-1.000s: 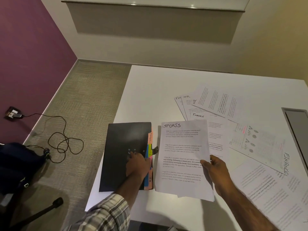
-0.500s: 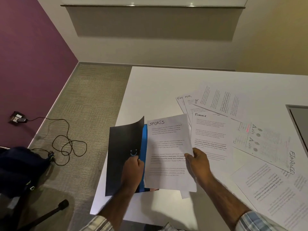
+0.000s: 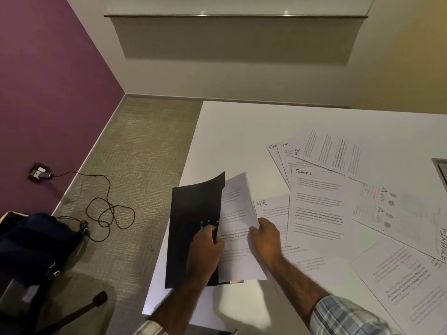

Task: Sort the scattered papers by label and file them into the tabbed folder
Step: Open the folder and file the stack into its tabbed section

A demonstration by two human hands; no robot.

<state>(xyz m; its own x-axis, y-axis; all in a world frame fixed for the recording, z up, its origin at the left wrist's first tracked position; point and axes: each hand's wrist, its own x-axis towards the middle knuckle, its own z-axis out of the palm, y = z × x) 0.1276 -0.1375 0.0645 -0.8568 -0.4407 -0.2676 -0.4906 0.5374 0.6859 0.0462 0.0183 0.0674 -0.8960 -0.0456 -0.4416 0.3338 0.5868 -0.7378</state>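
A black tabbed folder lies at the near left corner of the white table. My left hand grips the edge of its raised cover and holds it partly lifted. My right hand pinches the right edge of a white printed sheet, which is tucked halfway under that cover and curls upward. Its heading is hidden. Scattered sheets lie to the right: one headed HR, one headed FINANCE, more HR sheets behind.
More papers cover the table's right side, one with dots and red marks. A grey panel sits at the right edge. On the carpet to the left lie a black cable, a floor socket and a dark bag.
The folder was shut, then my left hand lifted its cover. My right hand carried the SPORTS sheet leftward and slid it under the cover, uncovering an HR sheet.
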